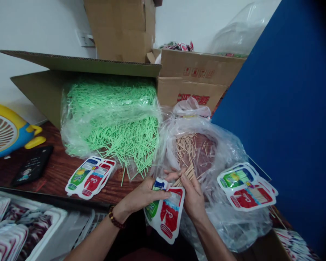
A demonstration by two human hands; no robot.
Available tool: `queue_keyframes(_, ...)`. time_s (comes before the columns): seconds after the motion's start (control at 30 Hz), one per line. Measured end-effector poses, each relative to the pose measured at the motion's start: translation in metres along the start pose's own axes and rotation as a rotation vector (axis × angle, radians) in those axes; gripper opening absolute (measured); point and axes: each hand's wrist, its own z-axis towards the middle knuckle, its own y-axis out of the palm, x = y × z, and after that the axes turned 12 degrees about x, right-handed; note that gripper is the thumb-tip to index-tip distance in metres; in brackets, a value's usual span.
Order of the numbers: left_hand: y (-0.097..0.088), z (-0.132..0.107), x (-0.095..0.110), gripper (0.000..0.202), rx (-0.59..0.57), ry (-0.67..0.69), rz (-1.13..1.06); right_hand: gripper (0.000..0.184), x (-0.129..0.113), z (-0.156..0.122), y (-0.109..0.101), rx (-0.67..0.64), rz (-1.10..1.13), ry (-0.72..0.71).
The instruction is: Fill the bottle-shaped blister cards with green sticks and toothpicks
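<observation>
My left hand (143,195), with a beaded bracelet on its wrist, grips a bottle-shaped packet (168,214) with a green half and a red Cola half. Its thumb lies flat across the packet's upper front. My right hand (192,195) pinches a small bundle of tan sticks (188,173) just above the packet's top right edge. Behind the hands, an opened clear plastic bag (225,141) holds more loose tan sticks (186,146). A heap of light green sticks (119,130) spills from another clear bag lying in a cardboard box (35,87).
Similar packets (91,177) lie at left, and another stack (247,186) at right. A black phone (32,165) and a yellow-blue fan (11,130) stand left. White trays of packets (24,224) are at lower left. A blue panel (282,119) bounds the right side.
</observation>
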Motion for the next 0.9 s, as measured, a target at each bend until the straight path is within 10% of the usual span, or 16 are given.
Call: queue_keyframes(0.9, -0.013, 0.013, 0.002, 0.021, 0.145, 0.134, 0.116, 0.02, -0.032, 0.023, -0.027, -0.397, -0.608, -0.357)
